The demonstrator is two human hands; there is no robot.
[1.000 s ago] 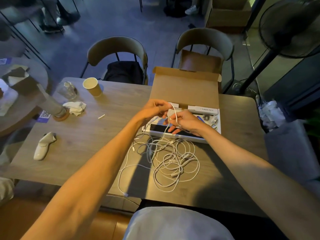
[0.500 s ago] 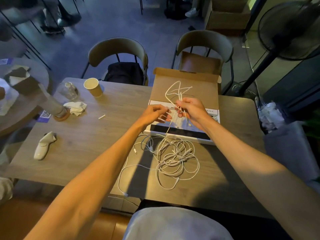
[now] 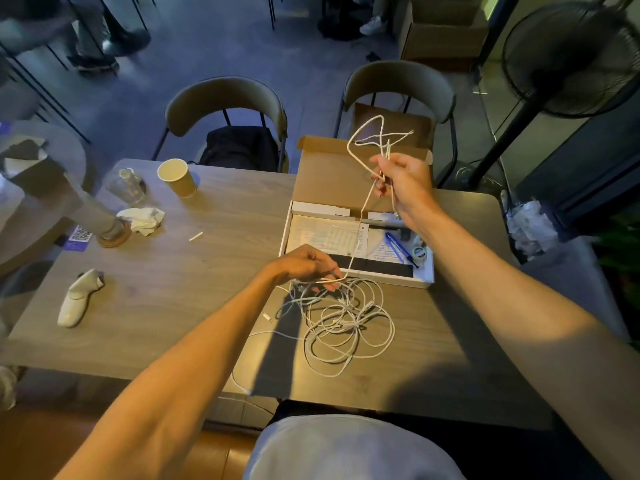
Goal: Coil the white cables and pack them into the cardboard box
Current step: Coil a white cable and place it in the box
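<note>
Cables (image 3: pixel 346 317), white and thin, lay in a loose tangle of overlapping loops on the surface (image 3: pixel 207 271), just in front of the cardboard box (image 3: pixel 427 271), none of them coiled or packed yet. One strand (image 3: pixel 363 216) rose from the heap's far edge, up over the open box, to the right hand (image 3: pixel 407 188), whose grip was closed on a few folded lengths, with loops standing above the fingers. The left hand (image 3: pixel 304 266) sat low at the heap, its grip pinched round the same strand where it left the tangle. The cord looked light, limp and a little springy, likely to slide easily through fingers but to snag where loops crossed; the small plug ends (image 3: pixel 266 317) seemed the only delicate parts. A sensible hold would be on the cord itself, a little back from a plug, one hand feeding while the other gathered even turns. The box lay open with its lid (image 3: pixel 329 174) leaning back, and papers (image 3: pixel 325 235) and a blue pen (image 3: pixel 394 245) in its tray. Farther left on the surface were a paper cup (image 3: pixel 177 176), a crumpled tissue (image 3: pixel 142 218) and a white handheld device (image 3: pixel 78 297); two chairs (image 3: pixel 225 102) stood beyond.
</note>
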